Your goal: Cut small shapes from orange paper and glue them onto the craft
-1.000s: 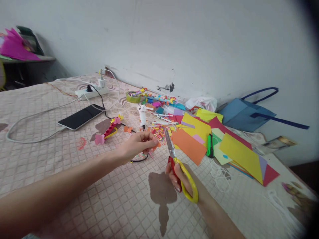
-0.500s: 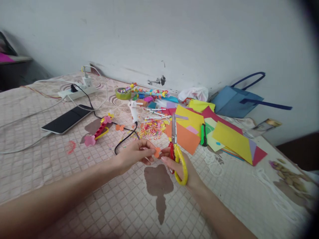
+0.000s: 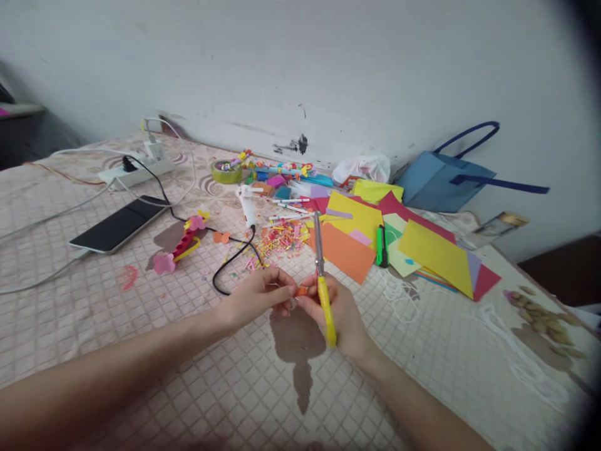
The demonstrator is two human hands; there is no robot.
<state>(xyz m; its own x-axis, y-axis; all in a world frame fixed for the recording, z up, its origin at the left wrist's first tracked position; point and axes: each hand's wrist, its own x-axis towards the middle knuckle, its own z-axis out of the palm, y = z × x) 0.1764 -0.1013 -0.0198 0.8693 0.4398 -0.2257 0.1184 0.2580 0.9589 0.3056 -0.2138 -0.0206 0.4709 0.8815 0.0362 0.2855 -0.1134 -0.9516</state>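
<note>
My left hand (image 3: 257,294) pinches a small orange paper piece (image 3: 300,290) low over the patterned bed cover. My right hand (image 3: 340,313) grips yellow-handled scissors (image 3: 322,275) with the blades pointing up and away, and its fingertips also touch the orange piece. Both hands meet in the middle of the view, just above a brown patch in the cover's pattern (image 3: 295,338).
Sheets of coloured paper (image 3: 404,241) and a green cutter (image 3: 379,244) lie to the right. Paper scraps (image 3: 279,238), a white glue gun (image 3: 246,203) with a black cord, markers and tape sit beyond. A phone (image 3: 117,224) and power strip (image 3: 134,175) lie left. A blue bag (image 3: 444,185) leans on the wall.
My two hands have come together: the right hand brought the scissors left to the orange piece and turned them edge-on. The camera view shifted slightly right and down.
</note>
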